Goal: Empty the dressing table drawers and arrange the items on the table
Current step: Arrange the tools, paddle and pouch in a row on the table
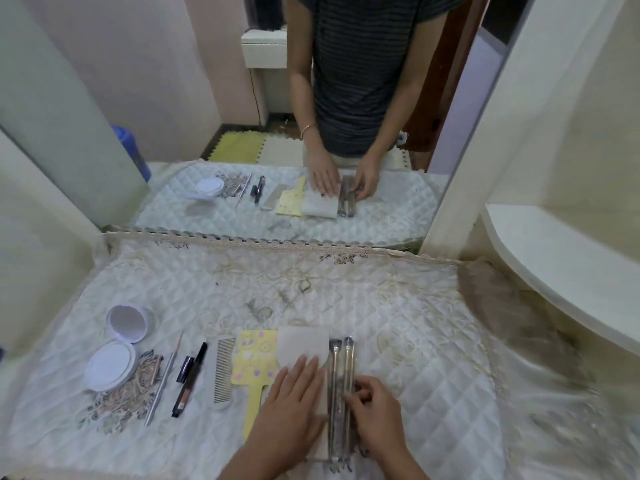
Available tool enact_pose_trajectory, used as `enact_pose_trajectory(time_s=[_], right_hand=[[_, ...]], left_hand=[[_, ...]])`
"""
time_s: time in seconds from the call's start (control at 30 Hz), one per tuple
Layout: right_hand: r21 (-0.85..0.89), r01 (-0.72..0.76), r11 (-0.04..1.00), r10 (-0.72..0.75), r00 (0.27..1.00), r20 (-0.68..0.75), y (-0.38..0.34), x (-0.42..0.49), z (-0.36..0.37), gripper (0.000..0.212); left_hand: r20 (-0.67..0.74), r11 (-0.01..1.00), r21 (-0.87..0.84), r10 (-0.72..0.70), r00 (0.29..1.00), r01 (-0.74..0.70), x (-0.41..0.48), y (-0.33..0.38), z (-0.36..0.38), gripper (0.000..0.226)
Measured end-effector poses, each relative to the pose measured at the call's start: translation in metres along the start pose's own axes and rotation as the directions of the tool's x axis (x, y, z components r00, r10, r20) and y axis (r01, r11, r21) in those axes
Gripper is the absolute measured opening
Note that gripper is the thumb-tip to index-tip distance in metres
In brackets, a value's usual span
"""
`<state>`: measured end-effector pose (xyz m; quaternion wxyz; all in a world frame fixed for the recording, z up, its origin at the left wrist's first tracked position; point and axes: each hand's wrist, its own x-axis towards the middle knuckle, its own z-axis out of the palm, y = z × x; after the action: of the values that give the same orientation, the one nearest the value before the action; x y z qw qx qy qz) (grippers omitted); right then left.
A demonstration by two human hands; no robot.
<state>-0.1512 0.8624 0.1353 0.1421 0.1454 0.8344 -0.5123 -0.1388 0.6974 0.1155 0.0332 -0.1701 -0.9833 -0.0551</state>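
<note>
Items lie in a row on the quilted white table cover (398,306). My left hand (294,403) rests flat, fingers together, on a white translucent pouch (301,344). Just right of the pouch lie two wrapped makeup brushes (341,368); my right hand (374,414) pinches the right one near its middle. To the left are a yellow patterned hand mirror (254,358), a grey comb (224,370), a black pencil (192,379), a short dark tube (184,368), a thin silver stick (161,389) and an open white compact (116,348).
A large mirror (277,133) behind the table reflects the person and the items. A white curved shelf (561,271) juts out at the right. The cover's lace edge (277,242) runs along the mirror's base.
</note>
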Motion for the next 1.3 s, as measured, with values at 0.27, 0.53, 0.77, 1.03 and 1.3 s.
enact_pose_trajectory(time_s=[0.27,0.53,0.77,1.03,1.3], right_hand=[[-0.051,-0.013,0.999,0.009,0.997,-0.081,0.007,-0.004,-0.018,0.018],[-0.091,0.023,0.996,-0.029,0.997,-0.065,0.009,-0.007,-0.023,0.028],[-0.115,0.031,0.993,-0.031,1.000,0.001,0.011,-0.005,-0.023,0.030],[-0.142,0.089,0.986,-0.083,0.995,0.046,0.014,-0.004,-0.016,0.041],[-0.130,0.153,0.980,-0.156,0.988,-0.016,0.017,-0.007,-0.016,0.026]], left_hand=[[0.096,0.994,-0.033,0.103,0.990,-0.100,0.000,0.022,0.015,0.064],[0.016,0.998,-0.021,0.056,0.998,-0.055,-0.001,0.033,0.016,0.055],[0.008,0.999,-0.045,-0.018,1.000,0.018,0.006,0.046,0.015,0.037],[0.012,0.994,-0.100,-0.045,0.999,0.046,0.005,0.045,0.012,0.035],[0.025,0.989,-0.122,-0.075,0.997,0.078,0.009,0.048,0.006,0.027]])
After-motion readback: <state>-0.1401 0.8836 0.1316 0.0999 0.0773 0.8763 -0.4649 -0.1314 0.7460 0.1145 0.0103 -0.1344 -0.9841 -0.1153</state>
